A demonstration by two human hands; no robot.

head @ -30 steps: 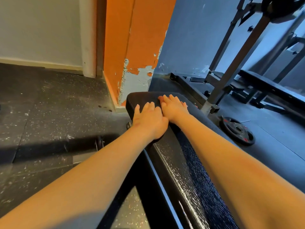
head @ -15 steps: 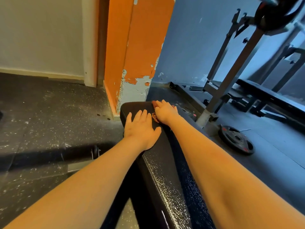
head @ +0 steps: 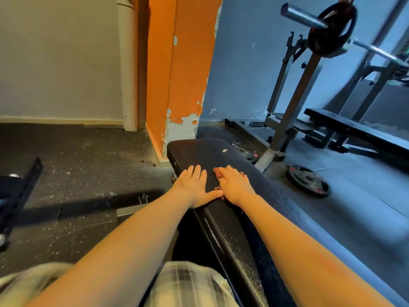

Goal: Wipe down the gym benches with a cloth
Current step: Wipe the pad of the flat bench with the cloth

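A black padded gym bench (head: 199, 149) runs from the bottom centre away toward an orange pillar. My left hand (head: 194, 187) lies flat on its left side, fingers straight, thumb stretched toward the other hand. My right hand (head: 234, 185) presses flat on a small reddish cloth (head: 217, 171), which shows only as edges around the fingers and wrist. A small pale speck (head: 225, 150) sits on the pad near the far end.
The orange pillar (head: 181, 74) with peeling paint stands just past the bench end. At right are a barbell rack (head: 294, 103) with a loaded bar, a weight plate (head: 306, 180) on the floor, and a second bench (head: 354, 127). Speckled rubber floor spreads left.
Both hands have slid back along the pad, away from its far end, with the cloth under my right hand. More bare pad now shows beyond the fingers.
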